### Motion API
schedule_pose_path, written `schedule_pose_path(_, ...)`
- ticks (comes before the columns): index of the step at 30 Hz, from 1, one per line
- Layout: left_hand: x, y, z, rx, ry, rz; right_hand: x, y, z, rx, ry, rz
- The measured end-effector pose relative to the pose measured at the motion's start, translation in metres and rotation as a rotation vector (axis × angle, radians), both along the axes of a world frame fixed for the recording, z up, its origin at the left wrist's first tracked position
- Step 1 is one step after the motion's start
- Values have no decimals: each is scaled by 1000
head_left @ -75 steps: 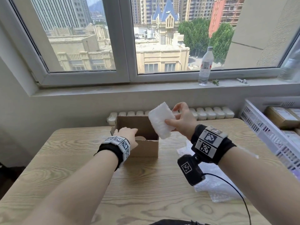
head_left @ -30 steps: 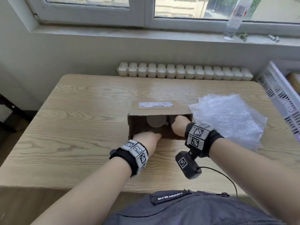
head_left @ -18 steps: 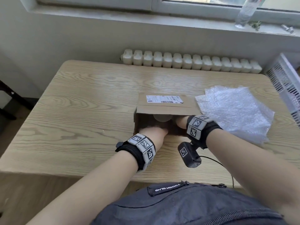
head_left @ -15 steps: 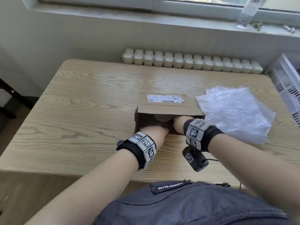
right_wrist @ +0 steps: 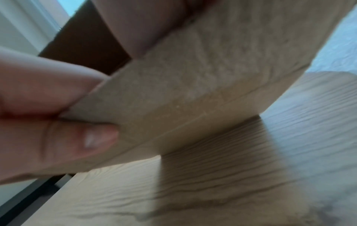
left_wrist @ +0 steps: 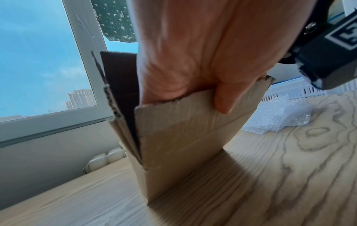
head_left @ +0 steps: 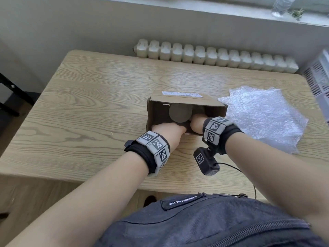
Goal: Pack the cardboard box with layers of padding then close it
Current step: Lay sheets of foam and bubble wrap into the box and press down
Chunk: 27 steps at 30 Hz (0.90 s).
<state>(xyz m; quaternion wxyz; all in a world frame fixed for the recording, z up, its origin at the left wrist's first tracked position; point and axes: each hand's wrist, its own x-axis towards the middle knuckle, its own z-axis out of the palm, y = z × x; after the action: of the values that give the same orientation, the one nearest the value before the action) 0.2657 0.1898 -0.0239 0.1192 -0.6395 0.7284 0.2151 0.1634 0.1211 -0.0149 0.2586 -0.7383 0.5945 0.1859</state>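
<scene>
From the head view, a small brown cardboard box sits open-topped near the middle of the pale wood-grain counter, well clear of every counter edge, with bare wood on its left and far sides. A crumpled sheet of clear bubble wrap lies just beside its right wall. Inside, a round grey-brown cylinder end shows. The left hand and right hand both reach over the near rim. In the left wrist view, the left hand pinches the torn near wall, thumb outside, fingers hidden inside. The blurred right wrist view shows that thumb on the cardboard; whether the right hand's fingers grasp anything cannot be told.
</scene>
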Motion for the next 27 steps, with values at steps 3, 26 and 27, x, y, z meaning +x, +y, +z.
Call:
schedule_pose_path(3, 2, -3, 1, -4, 2, 2, 0, -5, 0, 7, -47, -44)
schedule_pose_path(26, -43, -62, 20, -402, -41, 7, -109, -9, 21, -350, -454, -272)
schedule_pose_path(27, -55, -63, 21, -432, 5, -29, -120, -11, 18, -328, -408, -277)
